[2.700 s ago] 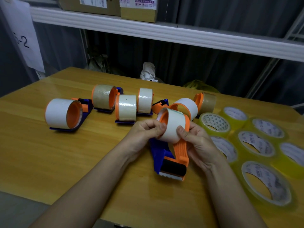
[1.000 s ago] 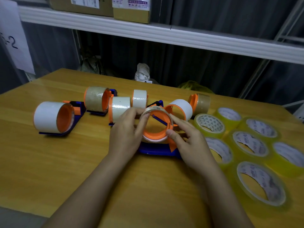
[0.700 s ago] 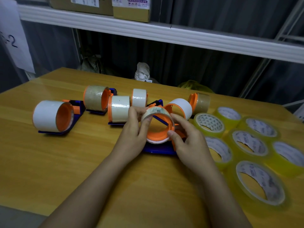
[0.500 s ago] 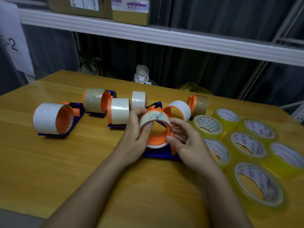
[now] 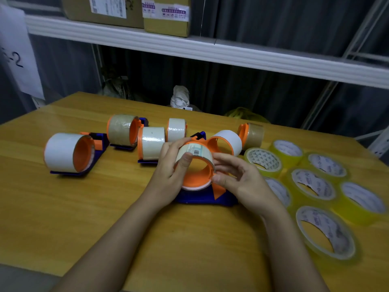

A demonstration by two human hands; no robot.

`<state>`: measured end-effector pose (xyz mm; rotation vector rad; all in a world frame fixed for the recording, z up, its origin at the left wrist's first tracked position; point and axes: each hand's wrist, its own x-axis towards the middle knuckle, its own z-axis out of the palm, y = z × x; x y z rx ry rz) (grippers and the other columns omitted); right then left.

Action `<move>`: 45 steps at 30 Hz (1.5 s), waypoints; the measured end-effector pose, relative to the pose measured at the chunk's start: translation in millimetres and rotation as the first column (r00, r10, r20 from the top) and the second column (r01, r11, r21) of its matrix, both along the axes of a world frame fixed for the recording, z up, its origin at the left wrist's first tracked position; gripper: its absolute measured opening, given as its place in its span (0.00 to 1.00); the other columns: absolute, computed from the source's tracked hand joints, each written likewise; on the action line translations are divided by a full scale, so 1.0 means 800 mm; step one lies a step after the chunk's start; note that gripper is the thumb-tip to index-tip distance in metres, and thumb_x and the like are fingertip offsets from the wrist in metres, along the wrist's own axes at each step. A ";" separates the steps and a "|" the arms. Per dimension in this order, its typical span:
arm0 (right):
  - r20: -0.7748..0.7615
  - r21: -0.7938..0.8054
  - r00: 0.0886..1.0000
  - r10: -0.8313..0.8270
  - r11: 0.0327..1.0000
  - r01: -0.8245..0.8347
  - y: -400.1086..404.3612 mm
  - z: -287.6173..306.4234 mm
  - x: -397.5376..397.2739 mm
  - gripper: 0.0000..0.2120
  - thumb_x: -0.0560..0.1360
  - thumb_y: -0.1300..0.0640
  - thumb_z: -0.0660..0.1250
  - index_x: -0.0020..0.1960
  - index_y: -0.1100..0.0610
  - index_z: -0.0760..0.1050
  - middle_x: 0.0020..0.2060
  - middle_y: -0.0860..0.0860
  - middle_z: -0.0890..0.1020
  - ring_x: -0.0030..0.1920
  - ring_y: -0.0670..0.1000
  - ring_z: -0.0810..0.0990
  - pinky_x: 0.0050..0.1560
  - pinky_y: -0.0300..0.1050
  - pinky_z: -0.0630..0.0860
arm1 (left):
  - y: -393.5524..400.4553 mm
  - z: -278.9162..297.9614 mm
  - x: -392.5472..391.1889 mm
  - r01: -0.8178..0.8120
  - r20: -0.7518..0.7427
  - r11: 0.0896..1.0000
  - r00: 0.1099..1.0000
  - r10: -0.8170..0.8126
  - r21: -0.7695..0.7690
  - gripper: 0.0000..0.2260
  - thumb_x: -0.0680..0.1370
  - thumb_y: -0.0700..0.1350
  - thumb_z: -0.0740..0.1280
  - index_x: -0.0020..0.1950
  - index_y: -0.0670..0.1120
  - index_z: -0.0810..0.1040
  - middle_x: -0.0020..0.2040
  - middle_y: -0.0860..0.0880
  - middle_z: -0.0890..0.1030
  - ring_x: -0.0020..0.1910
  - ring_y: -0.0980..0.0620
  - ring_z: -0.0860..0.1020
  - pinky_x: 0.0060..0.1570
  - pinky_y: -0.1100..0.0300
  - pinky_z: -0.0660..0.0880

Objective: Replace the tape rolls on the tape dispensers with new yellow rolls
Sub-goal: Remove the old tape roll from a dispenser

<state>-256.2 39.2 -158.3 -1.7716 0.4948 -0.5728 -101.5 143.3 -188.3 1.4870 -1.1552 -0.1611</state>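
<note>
Left hand and right hand both grip the worn white tape roll on the blue-and-orange plastic dispenser.

Blue and orange plastic tape dispenser: the left hand and right hand cover both its sides; its blade end cannot be made out.
Worn pale tape roll on the orange hub: the left fingers hide its 9 o'clock side, and its small barcode label is too small to read.
Yellow tape rolls at 3 o'clock: the right forearm covers part of one; the prints inside their cores are blurred.
Cardboard boxes on the white shelf at 12 o'clock: cut off by the top edge, labels unreadable.
Paper sign at 10 o'clock: cut by the left edge.
</note>
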 end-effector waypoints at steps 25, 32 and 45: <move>0.257 -0.400 0.802 -0.539 0.696 0.596 0.000 -0.031 0.026 0.05 0.72 0.58 0.74 0.43 0.56 0.78 0.39 0.50 0.81 0.39 0.44 0.79 0.39 0.29 0.73 | -0.009 0.004 -0.011 0.256 -0.640 0.967 0.743 -0.194 0.005 0.31 0.67 0.54 0.75 0.67 0.51 0.68 0.60 0.48 0.78 0.57 0.50 0.79 0.51 0.56 0.78; 0.243 -0.388 0.807 -0.538 0.709 0.589 0.004 -0.043 0.035 0.13 0.68 0.62 0.77 0.46 0.53 0.74 0.41 0.50 0.78 0.40 0.43 0.78 0.38 0.31 0.75 | -0.013 0.007 -0.009 0.314 -0.782 0.942 0.556 -0.281 -0.116 0.24 0.68 0.40 0.71 0.63 0.48 0.70 0.52 0.48 0.81 0.44 0.54 0.83 0.38 0.60 0.79; 0.264 -0.365 0.758 -0.596 0.666 0.650 0.001 -0.042 0.037 0.11 0.67 0.61 0.78 0.40 0.53 0.76 0.38 0.43 0.74 0.37 0.42 0.75 0.39 0.27 0.69 | -0.009 0.009 -0.015 0.377 -0.832 0.918 0.467 -0.300 -0.119 0.18 0.76 0.42 0.61 0.64 0.37 0.73 0.54 0.40 0.82 0.50 0.47 0.81 0.49 0.56 0.79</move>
